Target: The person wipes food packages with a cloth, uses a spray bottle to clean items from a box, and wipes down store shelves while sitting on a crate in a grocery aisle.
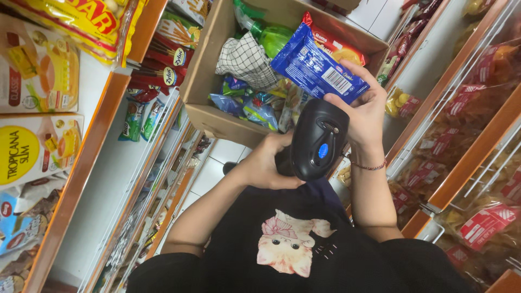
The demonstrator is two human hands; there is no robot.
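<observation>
Yellow boxes and packets (40,70) fill the shelf on the far left, with red and green snack packs (157,70) stacked on the racks just beside them. Next comes an open cardboard box (203,70), carried in front of the person, with a checked cloth (247,59), a green bottle (271,35) and small blue wrappers (244,106) lying inside it. Below the box's near edge, the left hand (268,165) is wrapped around the handle of a black barcode scanner (317,138), its grip closed fully on it, the scanner's head tilted up toward a blue packet. That blue packet (317,65) sits above the scanner and over the box's right side, barcode label facing the camera. The right hand (363,111) holds the packet's lower end, thumb and fingers pinched on it, a thin red bracelet (369,165) on the wrist. Further right, racks of red-labelled bags (483,222) line the shelves.
</observation>
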